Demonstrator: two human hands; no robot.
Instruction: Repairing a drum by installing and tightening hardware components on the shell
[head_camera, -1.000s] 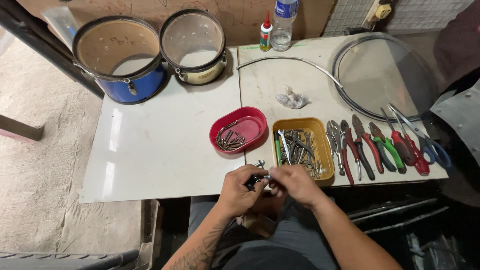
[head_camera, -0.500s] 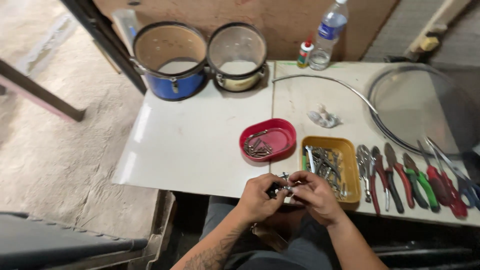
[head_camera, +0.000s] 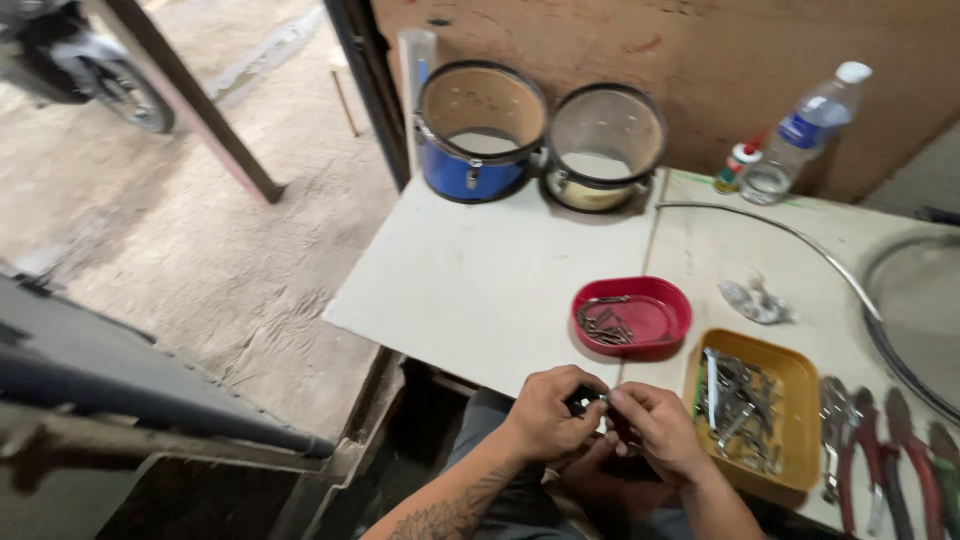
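My left hand (head_camera: 545, 415) and my right hand (head_camera: 655, 428) meet just below the near edge of the white table (head_camera: 500, 290), over my lap. Together they pinch a small dark metal part (head_camera: 583, 401) between the fingertips. Most of the part is hidden by my fingers. Right beyond the hands sits a red tray (head_camera: 632, 315) with a few dark screws. Beside my right hand is a yellow tray (head_camera: 748, 412) full of metal hardware.
A blue drum shell (head_camera: 478, 135) and a silver drum shell (head_camera: 603, 147) stand at the table's far edge. A water bottle (head_camera: 805, 135), a small glue bottle (head_camera: 735, 167), crumpled foil (head_camera: 755, 301), a metal hoop (head_camera: 800, 245) and several pliers (head_camera: 880, 450) lie to the right. Concrete floor lies to the left.
The view has swung left and down, so the table now sits to the right. My hands stay together on the small part at the table edge.
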